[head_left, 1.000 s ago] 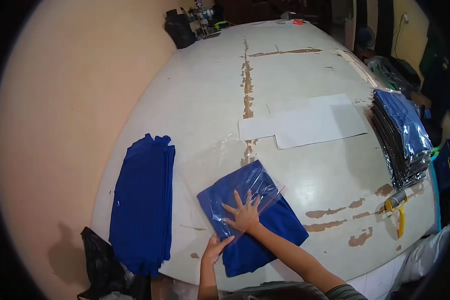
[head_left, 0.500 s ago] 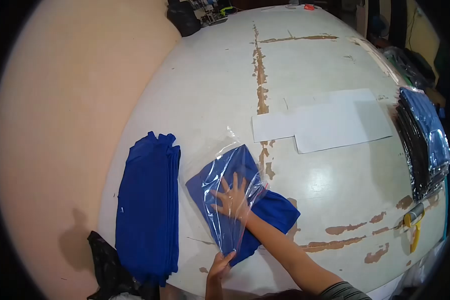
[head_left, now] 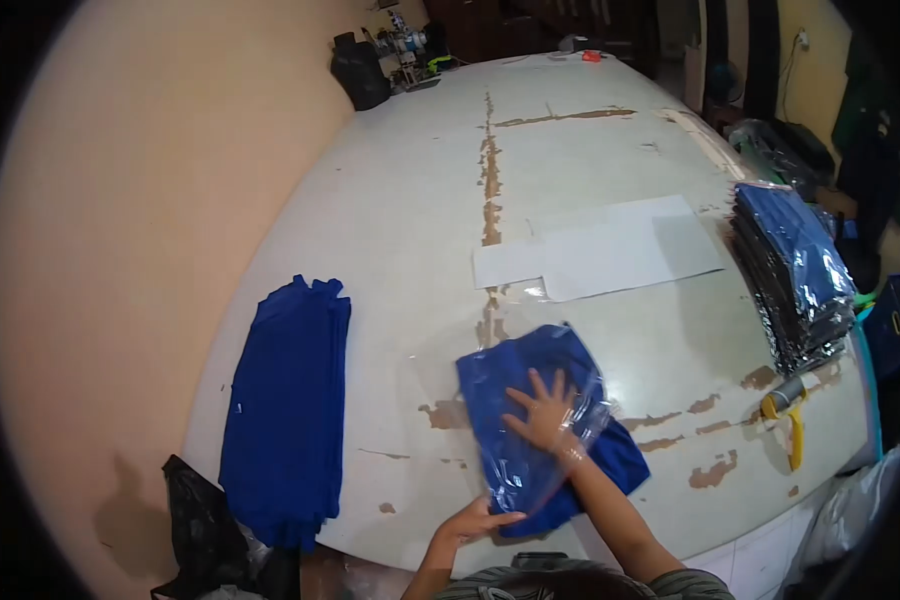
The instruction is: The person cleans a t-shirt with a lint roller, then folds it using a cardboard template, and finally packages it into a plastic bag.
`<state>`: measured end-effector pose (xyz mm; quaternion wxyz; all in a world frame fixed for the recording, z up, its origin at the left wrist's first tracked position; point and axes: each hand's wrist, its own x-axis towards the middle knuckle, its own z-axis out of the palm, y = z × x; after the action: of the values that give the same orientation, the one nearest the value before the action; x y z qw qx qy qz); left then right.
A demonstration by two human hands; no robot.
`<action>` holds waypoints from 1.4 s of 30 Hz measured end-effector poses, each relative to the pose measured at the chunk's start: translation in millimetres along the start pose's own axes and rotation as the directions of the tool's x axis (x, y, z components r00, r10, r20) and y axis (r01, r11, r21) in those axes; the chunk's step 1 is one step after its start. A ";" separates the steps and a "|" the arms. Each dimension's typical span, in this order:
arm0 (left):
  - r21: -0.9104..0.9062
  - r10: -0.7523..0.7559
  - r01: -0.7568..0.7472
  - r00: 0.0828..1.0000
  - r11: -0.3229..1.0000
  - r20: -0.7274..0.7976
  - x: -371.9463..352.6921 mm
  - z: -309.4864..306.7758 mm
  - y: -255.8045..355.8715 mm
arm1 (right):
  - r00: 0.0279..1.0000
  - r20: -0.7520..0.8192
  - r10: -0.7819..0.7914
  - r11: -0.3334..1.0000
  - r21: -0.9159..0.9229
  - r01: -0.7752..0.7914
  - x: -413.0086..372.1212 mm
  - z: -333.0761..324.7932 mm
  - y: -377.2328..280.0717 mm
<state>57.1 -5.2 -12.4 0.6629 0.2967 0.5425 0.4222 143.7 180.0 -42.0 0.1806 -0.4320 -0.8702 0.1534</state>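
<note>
Blue garment [head_left: 495, 385] in clear bag [head_left: 518, 478] under flat, spread right hand [head_left: 545, 412]; left hand [head_left: 475, 522] at bag's edge, grip unclear

A pile of folded dark blue cloth pieces [head_left: 288, 400] is laid near the left edge of a white table with peeling paint [head_left: 400, 200]. White paper sheets [head_left: 600, 250] are spread at its middle. A stack of blue garments packed in clear bags [head_left: 795, 270] is seen at the right, and a yellow-handled tool [head_left: 788, 415] is placed just beside it. A black plastic bag [head_left: 205, 530] is seen below the pile.
</note>
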 end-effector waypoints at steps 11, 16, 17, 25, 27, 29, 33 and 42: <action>-0.119 -0.218 0.229 0.971 0.966 0.099 9.8 64.2 -38.0 | 0.859 -0.231 0.457 0.872 -0.073 -0.484 -124.7 -46.4 25.0; -0.072 -0.160 0.162 0.987 0.984 0.032 13.0 58.9 -44.8 | 0.946 -0.146 0.290 0.944 -0.117 -0.308 -101.0 -30.5 13.5; -0.071 -0.157 0.159 0.987 0.985 0.024 13.0 57.0 -43.2 | 0.953 -0.162 0.255 0.955 -0.113 -0.274 -94.6 -26.7 12.4; -0.212 -0.193 0.200 0.980 0.957 0.053 8.9 52.7 -39.5 | 0.958 -0.192 0.215 0.970 -0.072 -0.232 -47.9 -2.1 23.1; -0.169 -0.155 0.156 0.988 0.973 0.016 10.4 54.4 -43.1 | 0.952 -0.236 0.195 0.967 -0.118 -0.227 -37.0 -0.3 25.4; -0.146 -0.136 0.134 0.991 0.980 -0.005 10.5 54.9 -43.8 | 0.947 -0.233 0.223 0.961 -0.112 -0.253 -27.6 -1.4 27.6; -0.175 -0.114 0.113 0.993 0.978 0.006 11.5 56.0 -42.9 | 0.933 -0.228 0.278 0.941 -0.129 -0.312 -15.8 -4.6 31.1; -0.255 -0.061 0.049 0.997 0.966 -0.040 11.6 59.2 -45.2 | 0.949 -0.295 0.109 0.993 -0.017 -0.119 -46.3 -19.3 59.5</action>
<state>125.9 -12.2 -42.4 0.6937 0.1842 0.5077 0.4764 219.7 179.3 -58.4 0.2912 -0.5025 -0.8099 0.0824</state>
